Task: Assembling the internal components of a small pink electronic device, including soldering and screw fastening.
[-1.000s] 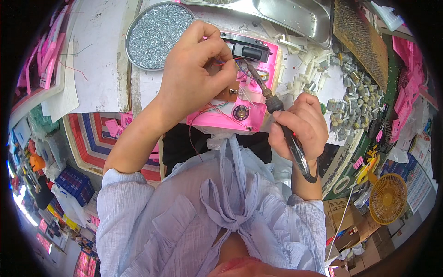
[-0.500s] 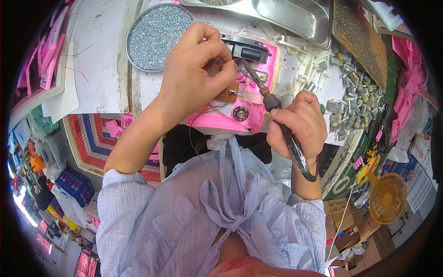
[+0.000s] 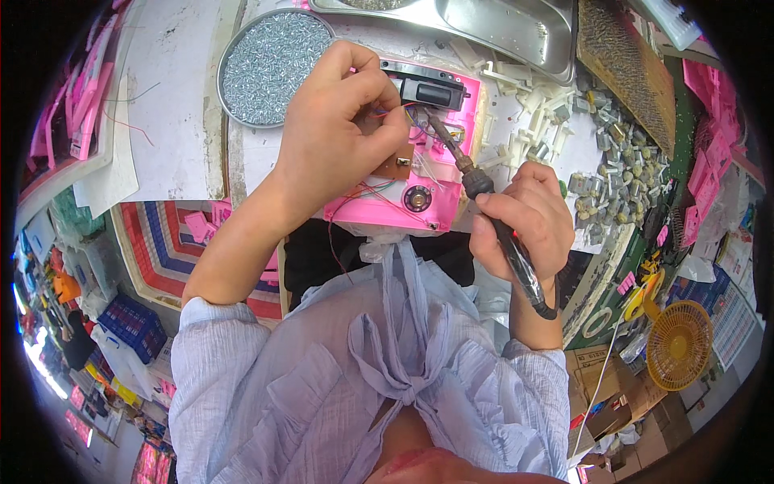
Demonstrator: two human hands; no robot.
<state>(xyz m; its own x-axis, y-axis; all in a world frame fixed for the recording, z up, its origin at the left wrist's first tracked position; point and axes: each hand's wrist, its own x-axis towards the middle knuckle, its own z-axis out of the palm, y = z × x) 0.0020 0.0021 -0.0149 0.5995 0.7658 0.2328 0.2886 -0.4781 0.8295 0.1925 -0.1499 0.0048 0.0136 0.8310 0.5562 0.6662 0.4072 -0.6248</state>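
Observation:
A pink plastic housing (image 3: 387,213) lies on the bench in front of me, with a black module (image 3: 431,93) along its far side. Inside it sit a brown circuit board (image 3: 396,166), a small round speaker-like part (image 3: 418,198) and thin coloured wires (image 3: 372,190). My left hand (image 3: 343,121) is over the housing's left part, thumb and forefinger pinched on a thin wire (image 3: 409,104). In my right hand (image 3: 528,222) is a soldering iron (image 3: 476,179), held like a pen. Its tip reaches the wires beside the black module; whether it touches them I cannot tell.
A round tray of small screws (image 3: 274,68) stands at the far left, a metal tray (image 3: 504,32) at the back. White plastic parts (image 3: 536,113) and many small metal motors (image 3: 617,177) lie to the right, near a brown board with pins (image 3: 629,73). A yellow basket (image 3: 679,345) is lower right.
The view has shifted very slightly. Both hands stay nearly in place, with the wire still pinched and the iron's tip still at the wires.

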